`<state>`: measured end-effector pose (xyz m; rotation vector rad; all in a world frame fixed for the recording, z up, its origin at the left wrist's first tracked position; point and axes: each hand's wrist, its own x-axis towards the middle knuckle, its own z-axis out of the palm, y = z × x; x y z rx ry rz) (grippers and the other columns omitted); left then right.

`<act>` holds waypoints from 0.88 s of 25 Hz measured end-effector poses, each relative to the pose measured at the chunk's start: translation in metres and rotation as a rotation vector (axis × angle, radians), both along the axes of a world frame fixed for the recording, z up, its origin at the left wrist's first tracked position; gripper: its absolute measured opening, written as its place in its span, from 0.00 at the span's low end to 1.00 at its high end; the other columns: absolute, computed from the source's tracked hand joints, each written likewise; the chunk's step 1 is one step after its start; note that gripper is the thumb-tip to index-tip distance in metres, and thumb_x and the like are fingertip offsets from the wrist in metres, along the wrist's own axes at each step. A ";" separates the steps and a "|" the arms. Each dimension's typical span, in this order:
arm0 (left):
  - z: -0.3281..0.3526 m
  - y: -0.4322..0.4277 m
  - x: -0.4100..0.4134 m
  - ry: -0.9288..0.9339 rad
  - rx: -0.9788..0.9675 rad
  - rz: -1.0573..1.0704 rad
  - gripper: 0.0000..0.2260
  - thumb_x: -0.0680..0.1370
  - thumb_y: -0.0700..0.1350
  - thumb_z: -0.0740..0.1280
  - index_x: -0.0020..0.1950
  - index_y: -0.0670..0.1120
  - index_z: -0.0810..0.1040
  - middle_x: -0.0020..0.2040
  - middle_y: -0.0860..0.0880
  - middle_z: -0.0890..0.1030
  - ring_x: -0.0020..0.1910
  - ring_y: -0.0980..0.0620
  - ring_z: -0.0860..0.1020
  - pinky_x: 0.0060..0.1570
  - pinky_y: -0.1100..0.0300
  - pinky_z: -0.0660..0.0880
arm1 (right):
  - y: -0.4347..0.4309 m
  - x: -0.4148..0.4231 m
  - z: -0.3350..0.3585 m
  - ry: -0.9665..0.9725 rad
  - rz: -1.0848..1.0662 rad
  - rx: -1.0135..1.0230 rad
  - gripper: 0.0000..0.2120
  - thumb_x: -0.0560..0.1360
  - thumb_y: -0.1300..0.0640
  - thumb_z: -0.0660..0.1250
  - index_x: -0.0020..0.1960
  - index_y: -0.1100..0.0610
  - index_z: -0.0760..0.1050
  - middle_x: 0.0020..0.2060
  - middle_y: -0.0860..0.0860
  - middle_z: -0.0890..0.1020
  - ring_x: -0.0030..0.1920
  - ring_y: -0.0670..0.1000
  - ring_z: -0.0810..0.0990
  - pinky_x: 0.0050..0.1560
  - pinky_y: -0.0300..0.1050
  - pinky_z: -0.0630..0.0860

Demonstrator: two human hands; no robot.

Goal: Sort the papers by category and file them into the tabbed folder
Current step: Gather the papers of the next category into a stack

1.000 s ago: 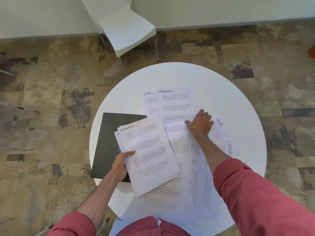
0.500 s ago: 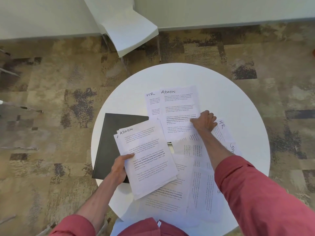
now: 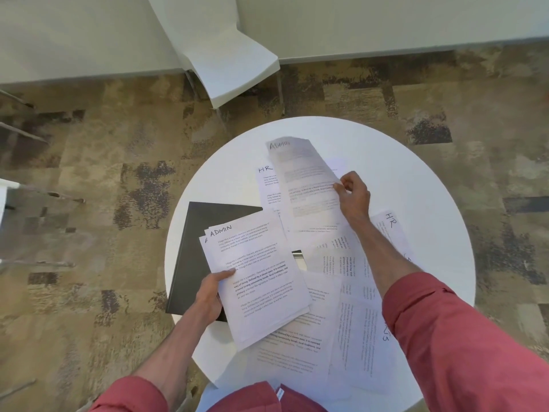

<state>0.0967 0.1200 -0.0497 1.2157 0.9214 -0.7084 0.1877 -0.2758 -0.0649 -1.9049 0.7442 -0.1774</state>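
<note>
Pinches far ADMIN sheet (image 3: 306, 185) at its rt edge w/ right hand (image 3: 353, 197), thumb + fingertips closed on the paper; lifts it clear of table (image 3: 401, 173), top end bowed over and blurred; differs from 1 s ago, w/ same hand spread flat on that sheet as it lies over HR sheet (image 3: 267, 185); leaves HR sheet mostly uncovered now, flat on table. Grips ADMIN stack (image 3: 255, 272) w/ left hand (image 3: 209, 295), thumb on top, other fingers hidden under; holds it over near corner of folder (image 3: 205, 233), same as before.

Means, prob.: sorting step in hand, one more ADMIN page on its way to the stack; filing not yet begun, folder looks closed, at left side of table, partly under stack. Leaves plenty unsorted: second HR sheet (image 3: 392, 227) at rt beyond forearm; loose papers (image 3: 297, 352) overlapping at near edge, some turned sideways.

Materials: thin white printer paper, floppy, bends under own wt when held by one edge; black print, handwritten category at top; stack of several sheets, corners fanned, not squared. Folder: dark, matte, stiff-looking, rectangular, flat; tabs not visible. Table: round, smooth white, slick-looking, so sheets prob. slide easily. Beyond: white chair (image 3: 231, 63); mottled brown carpet (image 3: 89, 173).
</note>
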 end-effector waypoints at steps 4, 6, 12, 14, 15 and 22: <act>0.007 0.005 0.000 -0.029 0.003 0.003 0.16 0.77 0.35 0.73 0.65 0.38 0.83 0.58 0.38 0.88 0.52 0.39 0.88 0.51 0.45 0.84 | 0.008 0.020 0.037 -0.194 0.019 0.136 0.08 0.81 0.57 0.70 0.48 0.55 0.71 0.39 0.51 0.80 0.40 0.45 0.76 0.44 0.45 0.73; 0.011 0.007 -0.002 -0.043 -0.013 0.012 0.17 0.78 0.35 0.73 0.66 0.39 0.82 0.60 0.38 0.87 0.53 0.39 0.88 0.51 0.45 0.84 | 0.009 0.026 0.055 -0.229 0.056 0.230 0.07 0.81 0.55 0.70 0.50 0.51 0.72 0.46 0.55 0.86 0.46 0.50 0.83 0.46 0.49 0.77; 0.025 -0.001 -0.016 -0.089 -0.066 0.016 0.17 0.79 0.35 0.72 0.68 0.40 0.81 0.61 0.39 0.87 0.57 0.39 0.87 0.55 0.43 0.82 | 0.003 -0.013 0.079 -0.299 0.004 0.541 0.08 0.81 0.62 0.70 0.58 0.52 0.80 0.58 0.56 0.87 0.58 0.57 0.86 0.63 0.62 0.82; 0.028 -0.001 -0.019 -0.107 -0.082 0.034 0.17 0.79 0.35 0.71 0.68 0.41 0.81 0.62 0.40 0.87 0.57 0.39 0.87 0.55 0.43 0.82 | 0.000 -0.039 0.078 -0.281 -0.050 0.638 0.13 0.81 0.64 0.70 0.64 0.56 0.81 0.60 0.57 0.87 0.62 0.59 0.85 0.65 0.61 0.81; 0.030 -0.001 -0.022 -0.111 -0.092 0.031 0.17 0.79 0.35 0.72 0.68 0.41 0.81 0.62 0.40 0.87 0.58 0.39 0.87 0.55 0.43 0.82 | -0.001 -0.056 0.078 -0.271 -0.061 0.683 0.14 0.81 0.64 0.70 0.66 0.57 0.80 0.61 0.57 0.86 0.62 0.59 0.85 0.65 0.59 0.82; 0.045 -0.023 -0.063 -0.116 -0.093 -0.073 0.16 0.79 0.40 0.74 0.67 0.45 0.83 0.59 0.42 0.88 0.55 0.39 0.88 0.49 0.44 0.84 | 0.016 -0.160 0.050 0.053 0.063 0.679 0.14 0.82 0.62 0.71 0.66 0.65 0.80 0.61 0.64 0.85 0.57 0.62 0.86 0.62 0.64 0.82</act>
